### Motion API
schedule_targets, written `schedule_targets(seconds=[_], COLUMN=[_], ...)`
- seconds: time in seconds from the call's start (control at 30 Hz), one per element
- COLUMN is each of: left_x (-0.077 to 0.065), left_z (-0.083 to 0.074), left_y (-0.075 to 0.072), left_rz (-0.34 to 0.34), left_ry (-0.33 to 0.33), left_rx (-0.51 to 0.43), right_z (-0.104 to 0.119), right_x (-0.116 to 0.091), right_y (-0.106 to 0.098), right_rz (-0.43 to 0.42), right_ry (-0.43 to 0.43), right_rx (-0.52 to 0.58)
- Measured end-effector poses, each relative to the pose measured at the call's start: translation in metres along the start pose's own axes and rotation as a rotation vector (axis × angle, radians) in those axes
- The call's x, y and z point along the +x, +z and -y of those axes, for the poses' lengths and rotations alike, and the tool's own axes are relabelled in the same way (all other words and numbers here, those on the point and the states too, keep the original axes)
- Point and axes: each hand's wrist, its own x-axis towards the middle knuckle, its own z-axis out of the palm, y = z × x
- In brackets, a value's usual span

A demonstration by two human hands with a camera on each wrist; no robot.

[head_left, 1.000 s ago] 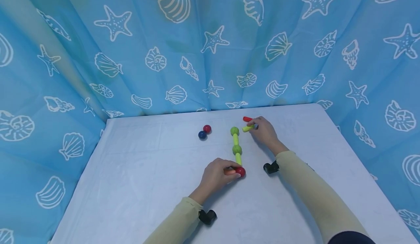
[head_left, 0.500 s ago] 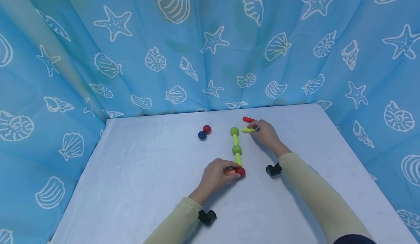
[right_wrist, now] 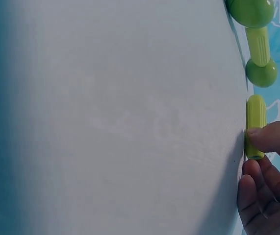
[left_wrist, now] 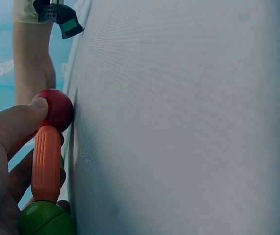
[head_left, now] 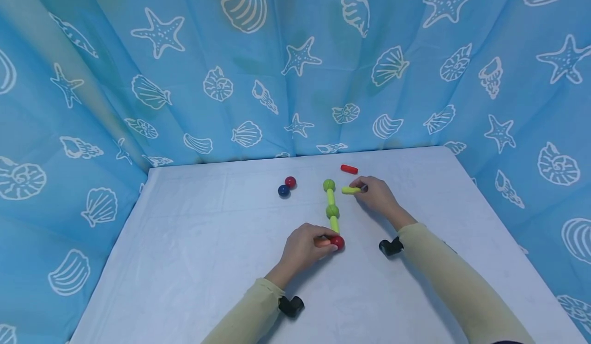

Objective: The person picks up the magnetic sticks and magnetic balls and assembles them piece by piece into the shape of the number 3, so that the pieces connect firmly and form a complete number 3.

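Observation:
My left hand (head_left: 303,247) pinches a red ball (head_left: 338,242) at the near end of a chain of toy balls and rods. From that ball an orange rod (left_wrist: 46,164) runs under my fingers to a green ball (left_wrist: 46,219), mostly covered in the head view. Leading away from the red ball are a yellow-green rod (head_left: 334,224), a middle green ball (head_left: 332,211), another rod (head_left: 330,197) and a far green ball (head_left: 329,184). My right hand (head_left: 379,195) pinches a loose yellow-green rod (right_wrist: 256,112) between thumb and fingers, just right of the chain.
A loose red rod (head_left: 349,169) lies on the white tabletop (head_left: 208,246), behind my right hand. Left of the chain, a second red ball (head_left: 290,182) and a dark blue ball (head_left: 283,190) sit close together. A blue shell-patterned curtain (head_left: 184,72) surrounds the table's back and sides.
My right hand has drawn the yellow-green rod slightly toward me, away from the red rod, which is now fully in view. My left hand keeps its place on the red ball.

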Motion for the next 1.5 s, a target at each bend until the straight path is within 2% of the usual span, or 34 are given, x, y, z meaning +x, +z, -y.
schedule_targets(seconds=[0.93,1.2,1.5], left_x=[0.000,0.001,-0.001], left_z=[0.001,0.002,0.001], left_y=[0.000,0.001,-0.001], left_rz=[-0.009,-0.010,-0.006], left_ry=[0.021,0.020,0.034], left_rx=[0.013,0.017,0.002], right_z=[0.000,0.006,0.021], right_x=[-0.003,0.005,0.013], right_y=[-0.002,-0.009,-0.012], right_rz=[-0.013,-0.032,-0.017], right_ry=[0.019,0.003,-0.025], right_rx=[0.048,0.051,0.036])
